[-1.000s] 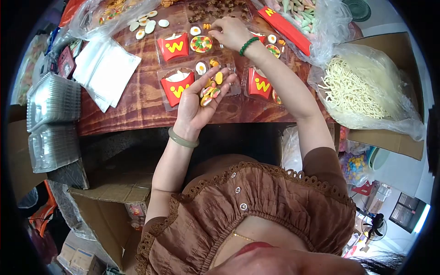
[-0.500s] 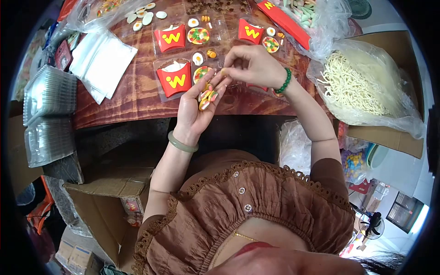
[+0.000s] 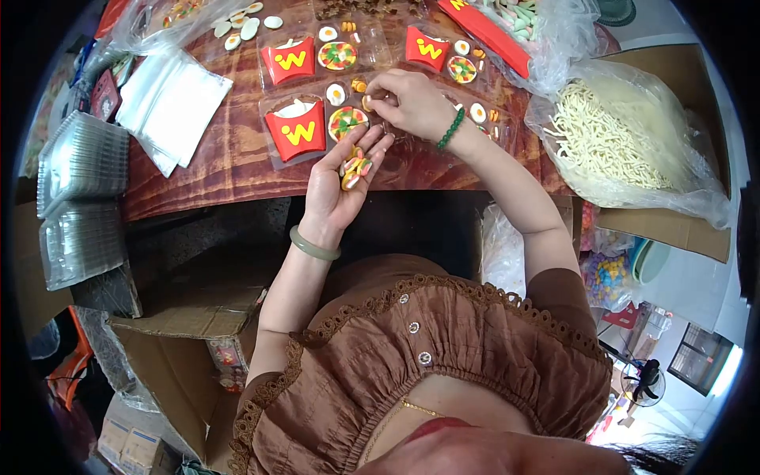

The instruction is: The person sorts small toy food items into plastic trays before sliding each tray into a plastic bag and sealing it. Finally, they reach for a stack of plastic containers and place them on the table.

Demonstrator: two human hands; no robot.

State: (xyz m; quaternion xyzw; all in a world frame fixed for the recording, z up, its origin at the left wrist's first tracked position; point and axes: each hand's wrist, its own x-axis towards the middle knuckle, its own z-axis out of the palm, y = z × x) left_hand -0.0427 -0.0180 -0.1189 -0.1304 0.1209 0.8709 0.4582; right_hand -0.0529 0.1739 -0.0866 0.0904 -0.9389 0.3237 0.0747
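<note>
My left hand (image 3: 336, 186) is palm up at the table's front edge, cupping several small colourful pieces (image 3: 355, 169) in yellow, red and green. Just above it, my right hand (image 3: 408, 103) pinches a small yellowish piece (image 3: 368, 103) over a clear tray. That tray holds a red fries box (image 3: 295, 131) with a yellow mark, a fried egg piece (image 3: 336, 95), a small orange piece (image 3: 359, 85) and a round pizza piece (image 3: 345, 120). Behind it lies a similar tray with a red box (image 3: 288, 60) and a pizza piece (image 3: 337, 55). Part of another tray is under my right forearm.
White bags (image 3: 178, 107) and stacked clear trays (image 3: 83, 162) are at the left. A bag of cream-coloured strands (image 3: 606, 142) sits in a carton at the right. Egg pieces (image 3: 249, 29), a long red box (image 3: 491, 39) and a bag of pastel pieces (image 3: 522, 20) lie farther back.
My right hand has moved left, from right of the front tray to over its right side. My left hand stays nearly in place with the pieces. The view has shifted slightly.
</note>
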